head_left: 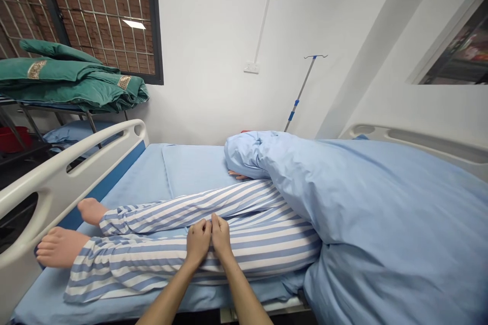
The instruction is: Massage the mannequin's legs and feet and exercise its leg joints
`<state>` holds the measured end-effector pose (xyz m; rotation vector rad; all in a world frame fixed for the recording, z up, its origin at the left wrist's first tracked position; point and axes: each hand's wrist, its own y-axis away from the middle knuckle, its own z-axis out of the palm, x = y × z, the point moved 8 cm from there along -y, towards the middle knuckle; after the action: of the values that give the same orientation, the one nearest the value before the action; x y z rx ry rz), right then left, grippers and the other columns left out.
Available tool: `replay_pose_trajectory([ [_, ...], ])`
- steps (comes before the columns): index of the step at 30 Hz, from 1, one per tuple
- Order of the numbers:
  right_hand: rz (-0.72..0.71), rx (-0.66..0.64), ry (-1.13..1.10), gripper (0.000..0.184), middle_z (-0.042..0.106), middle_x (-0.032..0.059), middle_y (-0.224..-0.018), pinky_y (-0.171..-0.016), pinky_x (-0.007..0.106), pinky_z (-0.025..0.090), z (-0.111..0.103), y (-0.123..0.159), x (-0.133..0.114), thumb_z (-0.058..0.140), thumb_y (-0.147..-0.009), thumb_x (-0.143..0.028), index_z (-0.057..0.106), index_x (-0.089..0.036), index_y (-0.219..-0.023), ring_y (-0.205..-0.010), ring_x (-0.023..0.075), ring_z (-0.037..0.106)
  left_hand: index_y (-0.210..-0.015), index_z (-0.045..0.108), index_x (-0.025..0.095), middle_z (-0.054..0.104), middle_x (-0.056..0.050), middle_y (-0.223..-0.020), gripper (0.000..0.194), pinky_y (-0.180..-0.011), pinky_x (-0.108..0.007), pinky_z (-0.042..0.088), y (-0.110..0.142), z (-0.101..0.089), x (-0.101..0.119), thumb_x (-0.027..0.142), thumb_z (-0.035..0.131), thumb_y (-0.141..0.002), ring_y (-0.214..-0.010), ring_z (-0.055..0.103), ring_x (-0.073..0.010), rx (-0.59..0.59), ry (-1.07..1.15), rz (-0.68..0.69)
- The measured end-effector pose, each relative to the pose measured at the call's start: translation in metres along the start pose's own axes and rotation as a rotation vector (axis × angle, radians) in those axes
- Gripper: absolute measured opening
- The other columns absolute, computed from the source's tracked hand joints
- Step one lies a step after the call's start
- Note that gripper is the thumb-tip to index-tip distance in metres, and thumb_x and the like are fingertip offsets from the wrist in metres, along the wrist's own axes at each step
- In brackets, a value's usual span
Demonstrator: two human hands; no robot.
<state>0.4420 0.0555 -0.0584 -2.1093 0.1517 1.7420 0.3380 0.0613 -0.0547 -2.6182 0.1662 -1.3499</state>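
Note:
My left hand [199,238] and my right hand [220,233] are both closed into fists, side by side and nearly touching. They rest on blue-and-white striped trousers [145,254], around the knee of the near leg. The curled fingers hide whether any cloth is gripped in them. The trousers are on a figure lying on the bed; its bare feet [63,248] look smooth, like a mannequin's. A light blue quilt [351,193] covers its upper body. Part of the figure's hand [238,175] shows under the quilt's edge.
The bed has a blue sheet [190,162], a pale footboard [87,147] at left and a headboard [419,139] at right. Behind it stands an IV pole [301,92]. Green folded bedding [72,78] lies on another bed by the barred window [102,15].

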Motion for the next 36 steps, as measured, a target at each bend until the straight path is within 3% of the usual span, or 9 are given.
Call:
replay_pose_trajectory([
  [8,-0.176,-0.082,0.196,0.040,0.034,-0.0046,-0.048,-0.050,0.023,0.023,-0.019,-0.004,-0.043,0.035,-0.087,-0.040,0.034,-0.018,-0.053,-0.050,0.0092,0.033,-0.050,0.031,0.018,0.036,0.004,-0.046,0.034,-0.055,-0.025,0.019,0.000,-0.012,-0.003,0.032,0.034,-0.080,-0.050,0.035,-0.0089,0.027,-0.037,0.038],
  [16,-0.158,-0.030,0.242,0.041,0.032,-0.0046,-0.048,-0.050,0.023,0.021,-0.034,0.003,-0.007,0.034,-0.087,-0.040,0.033,-0.018,-0.053,-0.050,0.0093,0.031,-0.049,0.034,0.018,0.037,0.004,-0.048,0.031,-0.055,-0.024,0.019,0.000,-0.013,-0.006,0.031,0.035,-0.078,-0.052,0.036,-0.0092,0.005,-0.100,0.006],
  [24,-0.102,0.018,0.083,0.039,0.035,-0.0042,-0.050,-0.049,0.023,0.024,-0.042,-0.001,-0.005,0.035,-0.086,-0.040,0.037,-0.018,-0.053,-0.051,0.0096,0.030,-0.046,0.029,0.018,0.028,0.006,-0.045,0.033,-0.051,-0.023,0.020,-0.014,0.004,0.039,0.031,0.038,-0.074,-0.049,0.029,-0.0075,0.033,0.155,0.028],
  [27,-0.086,0.022,0.053,0.038,0.036,-0.0042,-0.051,-0.049,0.023,0.026,-0.043,0.000,-0.002,0.035,-0.086,-0.040,0.038,-0.018,-0.054,-0.051,0.0096,0.032,-0.047,0.028,0.019,0.027,0.006,-0.046,0.032,-0.051,-0.023,0.021,-0.012,0.017,0.035,0.033,0.037,-0.075,-0.049,0.028,-0.0078,0.011,0.228,-0.009],
  [30,-0.092,0.027,0.046,0.038,0.036,-0.0043,-0.051,-0.049,0.023,0.026,-0.041,0.000,-0.001,0.037,-0.085,-0.041,0.039,-0.018,-0.054,-0.051,0.0095,0.032,-0.048,0.031,0.018,0.032,0.005,-0.046,0.033,-0.052,-0.023,0.021,-0.005,0.027,0.023,0.033,0.038,-0.076,-0.050,0.031,-0.0086,-0.015,0.166,-0.003],
  [36,-0.095,-0.005,0.132,0.042,0.035,-0.0042,-0.048,-0.048,0.023,0.024,-0.043,-0.007,-0.017,0.037,-0.084,-0.044,0.036,-0.018,-0.052,-0.050,0.0094,0.031,-0.048,0.033,0.018,0.036,0.004,-0.047,0.033,-0.054,-0.024,0.020,0.000,0.032,0.018,0.032,0.037,-0.078,-0.051,0.033,-0.0090,-0.063,0.063,0.033],
])
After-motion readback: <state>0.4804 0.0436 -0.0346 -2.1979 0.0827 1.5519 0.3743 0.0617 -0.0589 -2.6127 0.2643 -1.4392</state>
